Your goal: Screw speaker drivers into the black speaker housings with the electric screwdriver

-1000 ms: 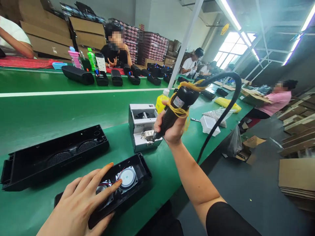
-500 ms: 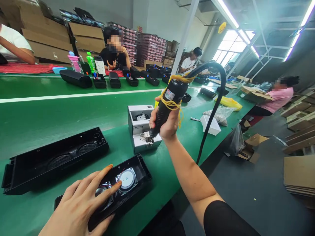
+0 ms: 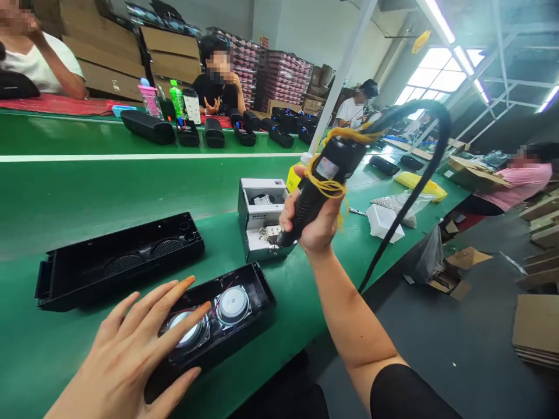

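My right hand point(image 3: 321, 227) grips a black electric screwdriver point(image 3: 315, 195) wrapped with yellow cord. The screwdriver's lower end points down at the front of a small screw feeder box point(image 3: 243, 224); whether its bit touches a screw I cannot tell. My left hand point(image 3: 124, 355) is spread over the left part of a black speaker housing point(image 3: 242, 349), its fingers apart. Two round speakers lie in that housing: the right speaker point(image 3: 233, 305) is in plain sight, the left speaker point(image 3: 186, 329) partly behind my fingers. Behind it rests a longer open black housing point(image 3: 131, 250).
Beyond the feeder stands a yellow bottle point(image 3: 294, 174). To the right are a white tray point(image 3: 384, 224), a clear bag of small parts point(image 3: 408, 209) and the screwdriver's thick cable point(image 3: 404, 203). Several finished-looking black cases point(image 3: 213, 132) line the far side, where co-workers sit.
The view has turned slightly left. My left hand has slid leftward off the right speaker, uncovering more of both speakers. The screwdriver stays in my right hand at the feeder.
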Tool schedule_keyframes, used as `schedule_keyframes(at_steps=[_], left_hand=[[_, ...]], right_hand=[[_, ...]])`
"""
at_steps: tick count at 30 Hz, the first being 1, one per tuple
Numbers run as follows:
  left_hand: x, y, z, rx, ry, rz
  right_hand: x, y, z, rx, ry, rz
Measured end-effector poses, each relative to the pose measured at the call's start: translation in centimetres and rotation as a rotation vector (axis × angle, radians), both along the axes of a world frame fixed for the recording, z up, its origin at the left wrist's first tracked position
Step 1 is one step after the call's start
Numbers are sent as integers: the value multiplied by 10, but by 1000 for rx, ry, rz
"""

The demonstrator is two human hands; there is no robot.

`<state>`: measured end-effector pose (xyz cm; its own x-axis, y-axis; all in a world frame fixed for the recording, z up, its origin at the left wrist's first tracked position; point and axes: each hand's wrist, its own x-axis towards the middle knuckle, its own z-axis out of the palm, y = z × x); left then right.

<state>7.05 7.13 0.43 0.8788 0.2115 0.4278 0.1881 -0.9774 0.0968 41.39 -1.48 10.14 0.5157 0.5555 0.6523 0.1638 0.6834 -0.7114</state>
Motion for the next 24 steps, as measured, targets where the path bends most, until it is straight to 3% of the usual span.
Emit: schedule_keyframes(at_steps=[6, 11, 14, 19, 24], left_hand=[[-23, -5, 4, -115, 35, 54], [-18, -14, 8, -254, 46, 63], [-15, -19, 8, -284, 35, 85], [-14, -23, 9, -272, 7, 88], [-12, -21, 11, -264, 5, 75]], right_hand=[[-39, -19, 31, 89, 100, 101], [-84, -24, 52, -94, 89, 235], [-111, -17, 38, -110, 107, 358], [-134, -6, -9, 5, 206, 564], [-136, -9, -25, -76, 305, 563]])
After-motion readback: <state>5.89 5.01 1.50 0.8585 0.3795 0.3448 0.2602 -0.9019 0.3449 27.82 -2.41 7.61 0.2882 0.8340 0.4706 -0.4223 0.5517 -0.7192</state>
